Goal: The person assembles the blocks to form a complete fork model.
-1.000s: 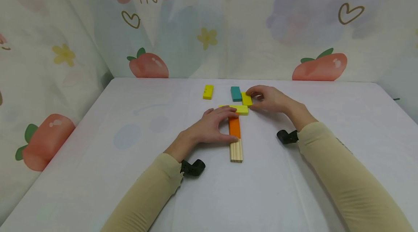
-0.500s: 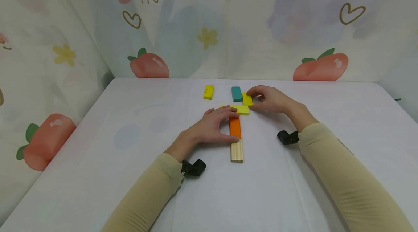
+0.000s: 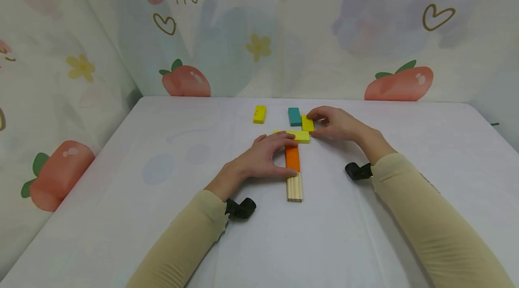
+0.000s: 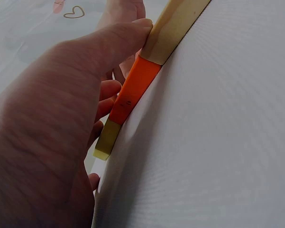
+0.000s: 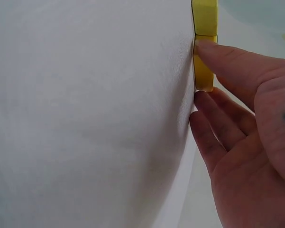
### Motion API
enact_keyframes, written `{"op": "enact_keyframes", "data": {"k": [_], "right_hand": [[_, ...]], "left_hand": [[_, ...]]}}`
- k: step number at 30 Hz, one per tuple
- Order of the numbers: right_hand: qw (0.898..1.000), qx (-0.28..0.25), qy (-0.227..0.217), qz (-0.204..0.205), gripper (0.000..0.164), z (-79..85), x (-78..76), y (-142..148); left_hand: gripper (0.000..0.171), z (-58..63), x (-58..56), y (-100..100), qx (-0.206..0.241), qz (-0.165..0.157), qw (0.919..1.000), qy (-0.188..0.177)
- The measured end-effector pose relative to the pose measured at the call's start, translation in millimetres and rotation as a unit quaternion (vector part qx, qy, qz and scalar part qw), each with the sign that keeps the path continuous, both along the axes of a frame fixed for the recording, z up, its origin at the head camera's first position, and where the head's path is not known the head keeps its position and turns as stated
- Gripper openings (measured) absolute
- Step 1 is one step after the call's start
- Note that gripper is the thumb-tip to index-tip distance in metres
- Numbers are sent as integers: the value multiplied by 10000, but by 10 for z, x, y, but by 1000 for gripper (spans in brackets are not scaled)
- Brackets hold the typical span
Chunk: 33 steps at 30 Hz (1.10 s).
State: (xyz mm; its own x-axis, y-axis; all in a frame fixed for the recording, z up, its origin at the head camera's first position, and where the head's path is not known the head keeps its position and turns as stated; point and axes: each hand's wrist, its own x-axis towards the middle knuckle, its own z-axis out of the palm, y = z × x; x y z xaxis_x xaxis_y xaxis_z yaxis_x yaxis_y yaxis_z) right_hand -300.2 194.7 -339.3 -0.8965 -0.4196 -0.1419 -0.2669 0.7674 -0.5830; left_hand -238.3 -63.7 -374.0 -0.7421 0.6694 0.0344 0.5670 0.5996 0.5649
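Note:
In the head view, my left hand (image 3: 265, 157) rests along a row of small wooden blocks, thumb and fingers spread wide. Its thumb touches the plain wood block (image 3: 294, 187) where that meets the orange block (image 3: 292, 159). The fingertips lie over the yellow-green block (image 3: 301, 137), set crosswise and partly hidden beneath them. My right hand (image 3: 338, 123) pinches a yellow block (image 3: 307, 123) between thumb and fingers. That block stands between the yellow-green block and a teal block (image 3: 294, 117). In the right wrist view, my thumb presses the side of the yellow block (image 5: 205, 71).
Another yellow block (image 3: 259, 114) with dark dots lies apart on the left. All blocks lie on a white-covered table (image 3: 324, 234). A printed cloth (image 3: 300, 31) hangs behind the table's far edge. Black wrist cameras are strapped to both wrists.

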Motion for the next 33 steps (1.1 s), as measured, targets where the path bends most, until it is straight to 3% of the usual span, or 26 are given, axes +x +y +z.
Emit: {"op": "enact_keyframes", "data": {"k": [13, 24, 33], "right_hand": [[9993, -351, 94, -86, 56, 81, 21, 89], [9984, -387, 396, -93, 50, 98, -105, -112], [9993, -320, 192, -89, 49, 45, -211, -251]], "left_hand": [[67, 13, 8, 17, 31, -62, 10000, 17], [68, 0, 14, 0, -25, 6, 10000, -4], [68, 2, 14, 3, -24, 26, 10000, -66]]}}
